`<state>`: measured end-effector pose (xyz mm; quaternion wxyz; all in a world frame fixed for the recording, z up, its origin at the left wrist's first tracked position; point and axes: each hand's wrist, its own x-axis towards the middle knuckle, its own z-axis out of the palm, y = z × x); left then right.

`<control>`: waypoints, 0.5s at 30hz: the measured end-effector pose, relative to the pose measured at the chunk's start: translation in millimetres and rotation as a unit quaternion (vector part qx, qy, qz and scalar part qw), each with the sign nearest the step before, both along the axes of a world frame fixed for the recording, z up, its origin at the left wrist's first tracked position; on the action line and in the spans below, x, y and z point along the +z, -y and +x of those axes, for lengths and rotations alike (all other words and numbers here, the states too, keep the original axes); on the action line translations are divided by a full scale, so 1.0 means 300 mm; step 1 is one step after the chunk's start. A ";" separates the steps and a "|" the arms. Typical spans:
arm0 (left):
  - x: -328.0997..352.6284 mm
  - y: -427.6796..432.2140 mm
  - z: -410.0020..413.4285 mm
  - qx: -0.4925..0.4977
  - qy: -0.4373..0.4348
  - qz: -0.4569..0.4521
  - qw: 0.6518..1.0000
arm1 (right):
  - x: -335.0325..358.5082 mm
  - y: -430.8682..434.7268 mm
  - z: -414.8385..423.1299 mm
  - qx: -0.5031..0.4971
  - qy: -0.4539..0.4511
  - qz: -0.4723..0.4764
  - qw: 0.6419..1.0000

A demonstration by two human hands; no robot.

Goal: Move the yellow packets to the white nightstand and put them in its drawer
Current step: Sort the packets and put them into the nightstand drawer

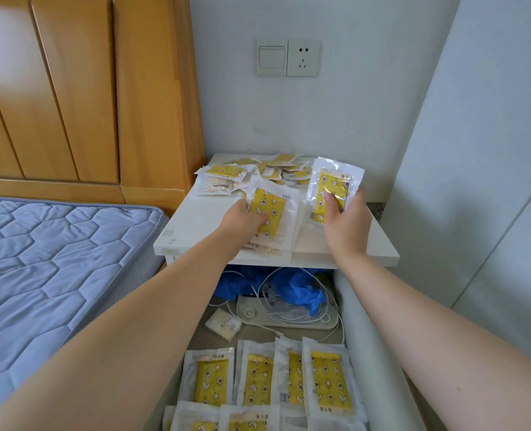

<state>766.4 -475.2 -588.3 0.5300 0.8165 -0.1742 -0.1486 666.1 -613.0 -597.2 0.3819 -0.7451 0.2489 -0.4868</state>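
Left hand (242, 220): is gripping a packet stack (272, 213) lying on the nightstand (192, 222), thumb curling over the yellow face.
Right hand (346, 223): is pinching a single packet (332, 185), thumb on its front, holding it tilted over the top's right side.
Loose packets (258, 172): are lying heaped at the rear of the top.
Drawer (354, 309): is standing open below; stored packets (273, 377) are lying in overlapping rows at its near end.
Drawer rear: blue bag (298, 290) and white cable (270, 284) are lying tangled.
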 end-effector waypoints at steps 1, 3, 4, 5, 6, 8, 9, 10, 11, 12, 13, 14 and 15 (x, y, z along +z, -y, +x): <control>-0.005 -0.023 -0.027 0.003 0.007 -0.026 1.000 | -0.003 -0.024 -0.022 0.016 0.013 -0.012 1.000; -0.020 -0.078 -0.078 -0.028 -0.002 -0.074 0.997 | -0.014 -0.077 -0.073 0.043 0.046 -0.026 0.998; -0.035 -0.107 -0.097 -0.054 -0.024 -0.099 0.993 | -0.026 -0.100 -0.096 0.055 0.060 -0.032 0.996; -0.052 -0.140 -0.114 -0.077 -0.046 -0.114 0.989 | -0.041 -0.120 -0.117 0.069 0.067 -0.038 0.995; -0.074 -0.173 -0.127 -0.092 -0.058 -0.112 0.988 | -0.062 -0.135 -0.135 0.084 0.063 -0.047 0.993; -0.141 -0.232 -0.138 -0.097 -0.044 -0.072 0.992 | -0.113 -0.155 -0.162 0.117 0.029 -0.073 0.990; -0.180 -0.254 -0.139 -0.093 -0.029 -0.045 0.994 | -0.145 -0.160 -0.173 0.130 0.005 -0.090 0.987; -0.219 -0.270 -0.134 -0.088 -0.009 -0.009 0.996 | -0.177 -0.163 -0.183 0.136 -0.020 -0.115 0.984; -0.254 -0.282 -0.126 -0.088 0.015 0.037 0.995 | -0.206 -0.169 -0.194 0.138 -0.046 -0.147 0.978; -0.281 -0.287 -0.114 -0.090 0.040 0.090 0.991 | -0.235 -0.175 -0.204 0.143 -0.070 -0.180 0.971; -0.302 -0.291 -0.102 -0.092 0.061 0.139 0.984 | -0.260 -0.180 -0.213 0.155 -0.095 -0.209 0.961; -0.318 -0.293 -0.090 -0.091 0.073 0.177 0.977 | -0.283 -0.183 -0.216 0.168 -0.124 -0.226 0.951; -0.330 -0.295 -0.079 -0.086 0.076 0.205 0.972 | -0.301 -0.189 -0.216 0.179 -0.163 -0.223 0.944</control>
